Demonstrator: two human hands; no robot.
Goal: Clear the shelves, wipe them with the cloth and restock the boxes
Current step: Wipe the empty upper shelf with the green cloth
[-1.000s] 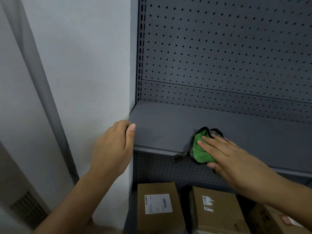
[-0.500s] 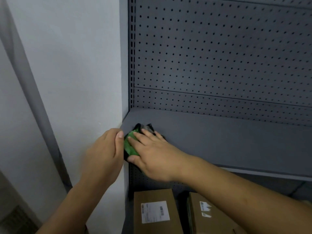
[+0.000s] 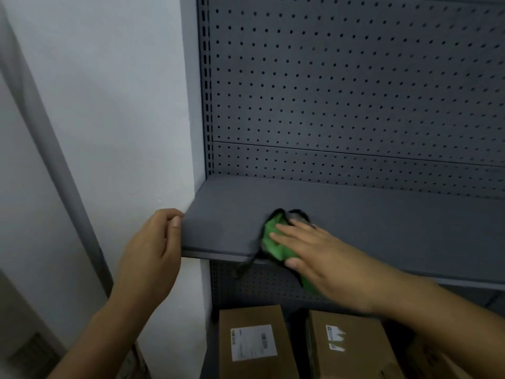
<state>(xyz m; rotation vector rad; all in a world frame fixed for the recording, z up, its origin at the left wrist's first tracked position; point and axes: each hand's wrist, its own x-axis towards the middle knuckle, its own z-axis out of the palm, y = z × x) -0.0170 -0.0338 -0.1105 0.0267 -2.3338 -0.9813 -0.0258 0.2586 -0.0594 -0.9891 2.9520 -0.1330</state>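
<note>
Under the shelf (image 3: 382,228), cardboard boxes (image 3: 254,318) stand side by side. At its front left corner the left hand (image 3: 153,247) has its grip clenched on the edge; the right hand (image 3: 322,258), grip released and flat, presses the green cloth (image 3: 273,239) near the shelf's front edge.

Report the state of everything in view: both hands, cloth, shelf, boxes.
Left hand: grips the shelf's left front corner, fingers curled.
Right hand: flat, fingers straight, presses the cloth down.
Cloth: green, bunched, on the shelf's front edge, dark strip hanging over it.
Shelf: no boxes on the visible part.
Boxes: closed, labelled, on the level below.
</note>
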